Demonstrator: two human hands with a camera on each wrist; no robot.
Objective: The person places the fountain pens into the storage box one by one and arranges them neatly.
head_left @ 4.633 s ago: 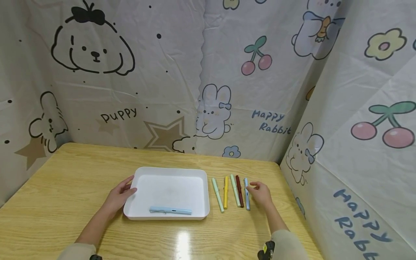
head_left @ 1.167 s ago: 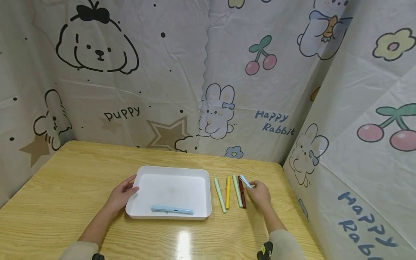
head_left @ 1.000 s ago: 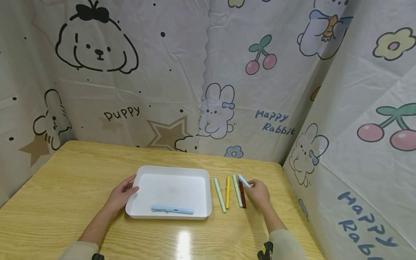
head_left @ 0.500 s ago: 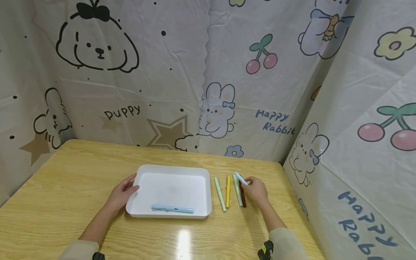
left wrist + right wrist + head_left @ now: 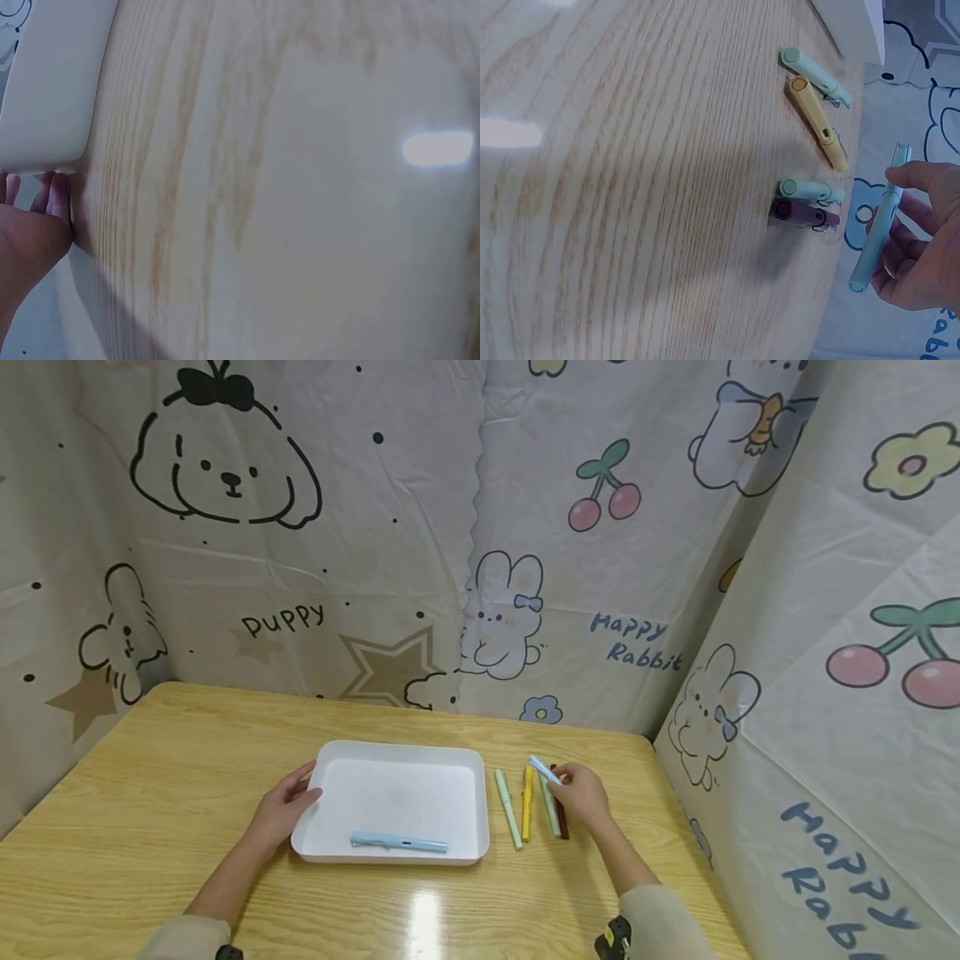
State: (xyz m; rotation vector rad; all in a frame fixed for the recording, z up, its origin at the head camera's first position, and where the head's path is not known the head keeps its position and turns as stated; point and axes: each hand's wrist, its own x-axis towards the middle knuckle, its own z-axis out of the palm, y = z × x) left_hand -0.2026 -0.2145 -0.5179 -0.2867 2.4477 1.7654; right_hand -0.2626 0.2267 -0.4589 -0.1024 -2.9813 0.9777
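Note:
My right hand pinches a light blue pen between thumb and fingers, holding it above the table. In the head view that pen slants over the tops of a pale green pen and a yellow pen. A dark red pen lies beside the green one, partly hidden by my right hand in the head view. Another pale green pen lies nearest the tray. My left hand grips the left end of the white tray, thumb at its rim. Inside the tray, along its near side, lies another light blue pen.
The wooden table carries the tray and the row of pens to its right. Printed cloth hangs behind the table and along its right side. A bright light reflection shows on the tabletop in front of the tray.
My right hand has taken the light blue pen from the right end of the row, lifted and tilted it, and carried it left over the other pens. My left hand stays at the tray.

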